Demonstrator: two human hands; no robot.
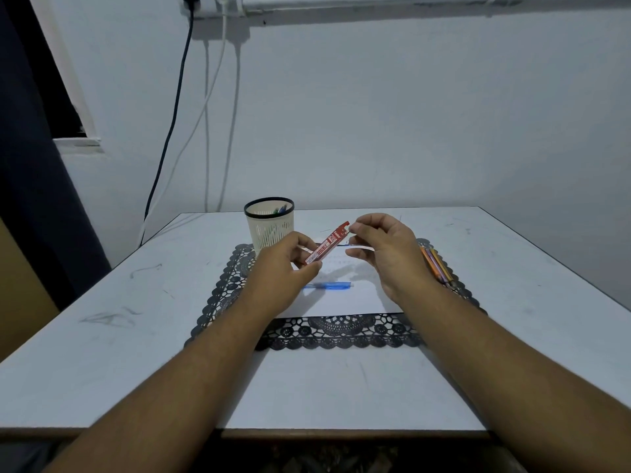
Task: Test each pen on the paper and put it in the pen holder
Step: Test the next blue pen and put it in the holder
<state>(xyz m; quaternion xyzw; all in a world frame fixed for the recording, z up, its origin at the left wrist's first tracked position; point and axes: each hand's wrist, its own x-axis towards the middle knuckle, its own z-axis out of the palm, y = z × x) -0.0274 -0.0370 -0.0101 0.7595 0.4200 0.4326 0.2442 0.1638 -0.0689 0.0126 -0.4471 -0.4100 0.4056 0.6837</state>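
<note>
My left hand (285,268) grips the lower end of a flat red case (327,243) printed "2B", held tilted above the white paper (345,300). At the case's upper end my right hand (386,249) pinches with thumb and forefinger. A blue pen (329,286) lies flat on the paper below my hands. The cream pen holder (269,224) with a black rim stands at the back left of the mat and has a few pens inside. Several coloured pens (438,266) lie on the mat right of the paper, partly hidden by my right hand.
A black lace mat (341,331) lies under the paper on the white table (136,336). The table's back edge meets a white wall, where cables (208,131) hang at the left. A dark curtain is at far left.
</note>
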